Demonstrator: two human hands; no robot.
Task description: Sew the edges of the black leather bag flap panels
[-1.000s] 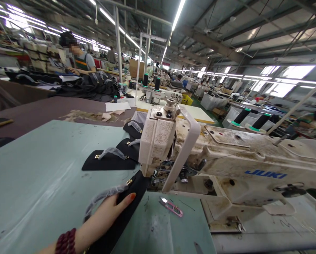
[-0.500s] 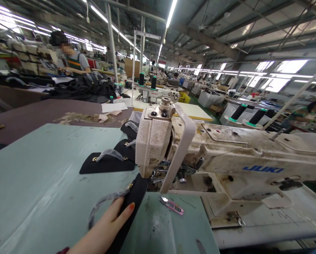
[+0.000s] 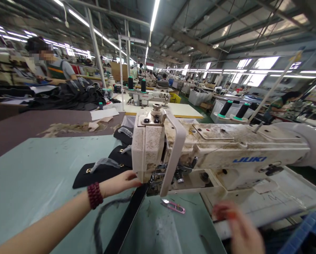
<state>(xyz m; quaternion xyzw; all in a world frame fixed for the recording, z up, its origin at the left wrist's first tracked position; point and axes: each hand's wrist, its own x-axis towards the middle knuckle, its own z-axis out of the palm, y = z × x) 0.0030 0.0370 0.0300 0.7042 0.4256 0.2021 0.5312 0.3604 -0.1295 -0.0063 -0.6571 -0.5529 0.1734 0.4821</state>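
Note:
A black piece point(image 3: 127, 220) with a plastic-wrapped handle point(image 3: 97, 225) runs from the front edge to the needle area of the white sewing machine point(image 3: 147, 148). My left hand point(image 3: 121, 183) reaches beside the machine head at the far end of this piece; its fingertips are partly hidden, so its grip is unclear. At the lower right, my right hand point(image 3: 244, 229) is blurred by motion, near the machine's bed. Pink thread snips point(image 3: 175, 206) lie on the green table right of the black piece.
More black pieces with wrapped handles point(image 3: 94, 173) lie left of the machine head. A blue crate point(image 3: 301, 233) stands at the lower right. Beyond the table, a person point(image 3: 56, 68) works by a dark fabric pile point(image 3: 70, 97). Black thread cones point(image 3: 225, 108) stand behind the machine.
My left hand has moved forward along the black piece to beside the machine head. My right hand has come into view at the lower right. The camera view has shifted.

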